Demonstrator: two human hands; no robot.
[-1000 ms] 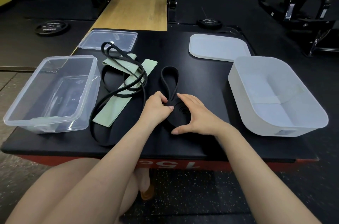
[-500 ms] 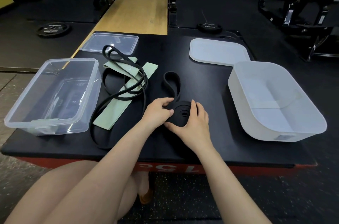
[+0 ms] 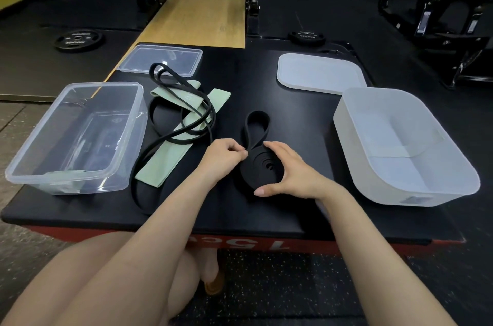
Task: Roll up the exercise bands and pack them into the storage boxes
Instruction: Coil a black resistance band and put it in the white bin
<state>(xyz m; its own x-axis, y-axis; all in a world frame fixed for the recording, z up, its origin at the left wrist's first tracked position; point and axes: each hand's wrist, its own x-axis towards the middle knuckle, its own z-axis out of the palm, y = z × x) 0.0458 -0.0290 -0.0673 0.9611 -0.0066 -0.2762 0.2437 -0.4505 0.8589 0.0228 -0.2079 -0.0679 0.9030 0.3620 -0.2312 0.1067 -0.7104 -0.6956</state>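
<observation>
A wide black exercise band (image 3: 260, 165) lies on the black table, partly wound into a flat coil, its free loop reaching away from me. My right hand (image 3: 290, 172) curls around the coil's right and near side, thumb at the front. My left hand (image 3: 224, 156) pinches the band where the loop meets the coil. To the left lie a pale green band (image 3: 170, 157) and a thin black band (image 3: 186, 112) tangled over it. A clear storage box (image 3: 77, 136) stands at the left and a white storage box (image 3: 400, 144) at the right.
A clear lid (image 3: 162, 59) lies at the back left and a white lid (image 3: 320, 73) at the back right. The table's front edge (image 3: 186, 229) is just below my wrists. Weight plates and gym racks stand on the floor beyond.
The coil has grown and the free loop has shortened. My right hand moved from lying over the coil to cupping its right and near side. The left hand keeps its pinch.
</observation>
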